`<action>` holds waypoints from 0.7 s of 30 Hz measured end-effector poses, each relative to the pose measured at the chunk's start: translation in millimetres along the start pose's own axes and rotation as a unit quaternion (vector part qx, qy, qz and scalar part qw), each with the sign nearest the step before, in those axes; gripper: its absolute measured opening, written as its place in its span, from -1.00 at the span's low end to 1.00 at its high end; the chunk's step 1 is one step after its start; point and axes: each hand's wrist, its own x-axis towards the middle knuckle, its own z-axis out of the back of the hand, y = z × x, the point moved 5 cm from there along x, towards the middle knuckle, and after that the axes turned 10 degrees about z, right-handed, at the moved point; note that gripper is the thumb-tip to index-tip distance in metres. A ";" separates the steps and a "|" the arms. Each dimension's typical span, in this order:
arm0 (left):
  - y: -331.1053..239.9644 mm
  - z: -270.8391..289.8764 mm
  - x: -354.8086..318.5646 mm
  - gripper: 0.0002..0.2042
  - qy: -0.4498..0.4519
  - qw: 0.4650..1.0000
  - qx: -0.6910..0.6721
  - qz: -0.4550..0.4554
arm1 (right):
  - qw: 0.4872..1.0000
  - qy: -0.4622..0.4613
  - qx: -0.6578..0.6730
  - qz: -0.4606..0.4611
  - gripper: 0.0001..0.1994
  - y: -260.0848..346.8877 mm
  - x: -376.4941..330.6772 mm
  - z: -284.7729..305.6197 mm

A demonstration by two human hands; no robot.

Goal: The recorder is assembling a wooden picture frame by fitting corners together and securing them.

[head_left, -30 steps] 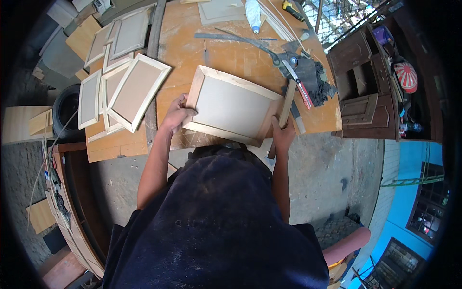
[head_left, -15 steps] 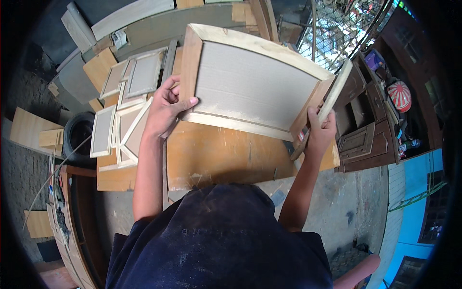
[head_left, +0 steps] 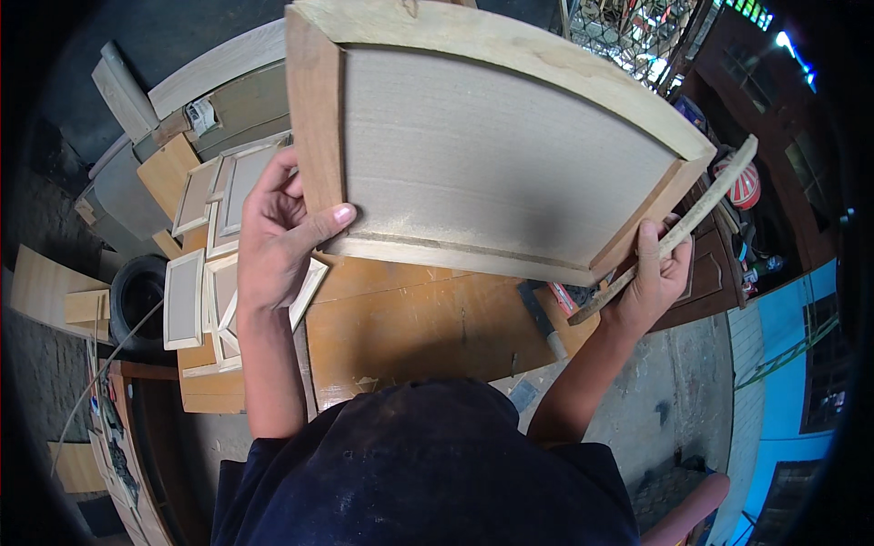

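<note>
A wood-framed panel (head_left: 510, 155) with a plain greyish-beige centre is held up tilted above the workbench (head_left: 410, 314). My left hand (head_left: 284, 232) grips its left side, the thumb lying over the lower left corner and the fingers behind. My right hand (head_left: 654, 278) is closed around a narrow wooden strip (head_left: 715, 196) and also supports the panel's lower right edge. The strip slants up past the frame's right side. Under that corner, a dark bar-shaped tool (head_left: 539, 318) with a pale end lies on the bench, beside a small red item (head_left: 562, 298).
Several similar framed panels (head_left: 185, 298) lie piled at the bench's left. Beyond them lean loose boards (head_left: 218, 68). A tyre (head_left: 137, 305) stands left of the bench, and a dark wooden cabinet (head_left: 696, 282) stands to the right.
Both hands have raised the panel, bringing it closer so it looks larger. The wooden strip has moved right along with my right hand. More of the dark tool on the bench shows now.
</note>
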 end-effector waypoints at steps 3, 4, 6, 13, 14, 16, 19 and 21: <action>-4.4 2.1 -2.2 -0.45 -0.010 1.000 0.001 -0.018 | 1.000 -0.010 -0.002 0.011 -0.75 6.3 -1.9 -2.4; -3.3 0.3 -1.9 -0.45 -0.009 1.000 0.001 -0.014 | 1.000 -0.011 -0.004 0.008 -0.75 7.1 -2.5 -3.7; -3.0 -1.8 -4.4 -0.44 -0.021 0.999 -0.010 -0.027 | 0.999 -0.031 -0.017 0.018 -0.76 10.8 -4.7 -4.8; 8.1 16.1 -8.6 -0.43 -0.040 0.999 0.023 -0.021 | 0.999 -0.022 0.025 0.008 -0.76 9.2 -11.7 -8.6; 7.2 15.1 -10.6 -0.43 -0.040 0.999 0.024 -0.023 | 0.999 -0.023 0.027 0.009 -0.76 10.8 -13.5 -9.5; 4.9 10.0 -15.4 -0.44 -0.049 0.998 0.006 -0.031 | 0.998 -0.029 0.056 -0.011 -0.72 10.9 -16.8 -12.6; 6.4 2.6 -12.5 -0.47 -0.017 0.999 0.024 -0.041 | 0.999 -0.017 0.040 -0.013 -0.72 13.8 -18.3 -6.3; 9.9 -9.1 -8.8 -0.44 -0.004 0.998 0.059 -0.032 | 0.998 -0.040 0.051 -0.008 -0.74 12.2 -19.0 0.3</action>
